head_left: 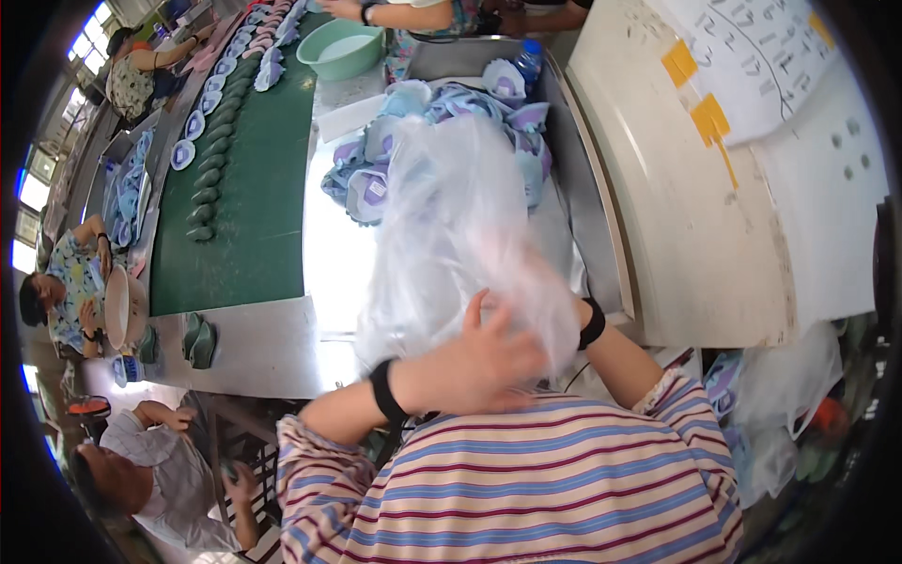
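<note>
A large translucent plastic bag (442,207) stands puffed up in front of me, over the metal work surface. My left hand (479,357) is at its near side, blurred by motion, with fingers spread and nothing visible in them. My right hand (531,268) shows only faintly through the bag film; whether it is inside or behind the bag, and how its fingers lie, I cannot make out. Beyond the bag lies a heap of light-blue and purple moulded, cup-like pieces (366,193), partly covered by it.
Left is a green conveyor belt (263,188) with rows of dark green pieces (214,162) and purple-white pieces (184,153). A pale green basin (340,49) and a blue-capped bottle (529,61) stand farther off. A board (676,207) rises at right. Other people work leftward and ahead.
</note>
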The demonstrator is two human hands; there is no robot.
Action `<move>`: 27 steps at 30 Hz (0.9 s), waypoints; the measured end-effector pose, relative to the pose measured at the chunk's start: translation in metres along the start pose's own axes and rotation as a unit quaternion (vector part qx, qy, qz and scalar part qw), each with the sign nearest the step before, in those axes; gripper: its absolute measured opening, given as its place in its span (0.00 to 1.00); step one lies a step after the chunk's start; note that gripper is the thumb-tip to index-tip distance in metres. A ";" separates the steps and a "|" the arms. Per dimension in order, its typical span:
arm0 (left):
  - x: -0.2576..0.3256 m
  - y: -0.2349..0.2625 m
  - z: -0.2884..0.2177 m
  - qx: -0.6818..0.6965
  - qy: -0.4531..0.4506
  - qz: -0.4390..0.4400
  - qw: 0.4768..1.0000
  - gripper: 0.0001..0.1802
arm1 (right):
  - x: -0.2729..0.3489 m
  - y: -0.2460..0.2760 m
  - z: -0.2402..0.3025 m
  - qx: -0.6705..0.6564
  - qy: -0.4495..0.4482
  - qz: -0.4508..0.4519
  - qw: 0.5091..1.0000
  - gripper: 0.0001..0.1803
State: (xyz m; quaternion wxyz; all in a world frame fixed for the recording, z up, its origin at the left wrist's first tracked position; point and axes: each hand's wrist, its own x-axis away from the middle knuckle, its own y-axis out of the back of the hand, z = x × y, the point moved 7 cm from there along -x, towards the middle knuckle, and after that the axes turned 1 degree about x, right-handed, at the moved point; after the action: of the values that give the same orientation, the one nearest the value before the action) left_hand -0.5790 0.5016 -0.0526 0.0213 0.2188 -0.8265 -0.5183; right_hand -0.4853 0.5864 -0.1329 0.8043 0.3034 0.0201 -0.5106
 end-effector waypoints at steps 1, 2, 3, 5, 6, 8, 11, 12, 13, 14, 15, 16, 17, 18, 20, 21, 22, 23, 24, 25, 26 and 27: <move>0.002 -0.014 0.004 0.074 0.069 0.203 0.974 0.25 | 0.004 -0.010 -0.013 -0.056 -0.010 0.072 0.996 0.31; 0.009 0.012 0.016 0.179 0.076 0.063 0.979 0.27 | 0.007 -0.001 -0.008 -0.075 -0.031 0.090 0.993 0.30; 0.030 0.041 0.037 0.283 0.079 -0.073 0.953 0.30 | 0.012 0.009 -0.001 -0.094 -0.053 0.104 0.989 0.29; 0.066 0.083 0.077 0.246 0.108 -0.304 0.914 0.41 | 0.041 0.040 0.012 -0.397 -0.179 -0.033 0.900 0.24; 0.075 0.102 0.083 0.098 0.136 -0.394 0.904 0.50 | 0.068 0.050 0.016 -0.646 -0.225 -0.189 0.704 0.22; 0.060 0.072 0.115 0.086 0.194 -0.335 0.918 0.62 | 0.102 0.062 -0.007 -0.447 -0.271 -0.270 0.809 0.21; 0.025 -0.040 0.125 0.581 0.198 -0.017 0.789 0.61 | 0.119 0.069 -0.004 -0.449 -0.300 -0.115 0.834 0.16; 0.024 -0.055 0.107 0.552 0.161 0.080 0.814 0.58 | 0.117 0.074 0.002 -0.408 -0.309 -0.093 0.854 0.14; 0.010 -0.047 0.060 0.584 0.093 0.157 0.791 0.57 | 0.098 0.087 0.034 -0.055 -0.266 -0.071 0.960 0.15; -0.005 -0.047 0.037 0.533 0.033 0.182 0.826 0.53 | 0.086 0.102 0.071 0.325 -0.260 -0.080 0.906 0.15; -0.026 -0.050 0.009 0.483 -0.050 0.210 0.848 0.49 | 0.127 0.106 0.043 -0.122 -0.221 -0.283 0.925 0.20; -0.052 -0.030 -0.024 0.516 -0.079 0.165 0.837 0.48 | 0.146 0.110 0.045 -0.182 -0.195 -0.292 0.918 0.21; -0.067 -0.039 -0.034 0.410 -0.115 0.161 0.891 0.46 | 0.156 0.110 0.056 -0.177 -0.175 -0.276 0.928 0.22; -0.085 -0.056 -0.041 0.302 -0.159 0.148 0.928 0.43 | 0.171 0.112 0.064 -0.164 -0.159 -0.265 0.937 0.23; -0.116 -0.082 -0.066 0.202 -0.184 0.097 0.957 0.37 | 0.201 0.111 0.073 -0.134 -0.124 -0.249 0.951 0.25; -0.127 -0.099 -0.088 0.216 -0.168 0.069 0.959 0.34 | 0.219 0.113 0.078 -0.111 -0.112 -0.245 0.957 0.26; -0.139 -0.110 -0.106 0.226 -0.146 0.039 0.962 0.30 | 0.234 0.117 0.083 -0.088 -0.096 -0.242 0.961 0.27; -0.152 -0.120 -0.125 0.183 -0.177 0.010 0.967 0.22 | 0.254 0.121 0.090 -0.065 -0.087 -0.242 0.964 0.28; -0.165 -0.128 -0.145 0.200 -0.212 0.023 0.956 0.20 | 0.277 0.130 0.097 -0.037 -0.080 -0.248 0.965 0.29; -0.175 -0.130 -0.163 0.212 -0.234 0.027 0.948 0.18 | 0.297 0.140 0.106 -0.021 -0.061 -0.253 0.965 0.30; -0.187 -0.134 -0.181 0.224 -0.257 0.032 0.940 0.16 | 0.324 0.155 0.117 -0.011 -0.038 -0.278 0.960 0.31; -0.202 -0.137 -0.198 0.268 -0.280 -0.013 0.922 0.16 | 0.355 0.171 0.130 -0.002 -0.014 -0.314 0.949 0.32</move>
State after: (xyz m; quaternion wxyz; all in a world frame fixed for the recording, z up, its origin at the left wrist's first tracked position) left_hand -0.2985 0.3612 -0.0414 -0.2774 0.0731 -0.9036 -0.3181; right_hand -0.2094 0.2832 -0.0690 0.6041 0.2732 0.1038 -0.7414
